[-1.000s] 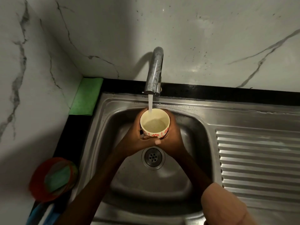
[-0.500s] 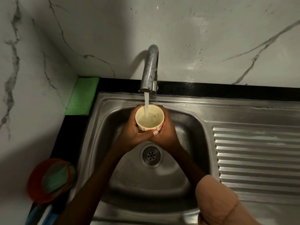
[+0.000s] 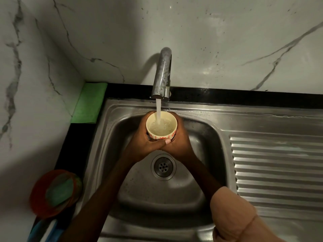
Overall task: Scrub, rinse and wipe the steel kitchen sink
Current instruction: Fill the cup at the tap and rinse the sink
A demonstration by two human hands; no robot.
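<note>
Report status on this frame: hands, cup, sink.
Left hand and right hand both grip cup. Cup filling under running tap, above sink basin. Drain unobstructed.

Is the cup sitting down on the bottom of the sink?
No, both hands hold the cup up under the tap.

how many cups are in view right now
1. The cup is held by the left hand and right hand under the running tap, above the sink basin. None shows elsewhere, though the arms cover part of the basin.
</note>
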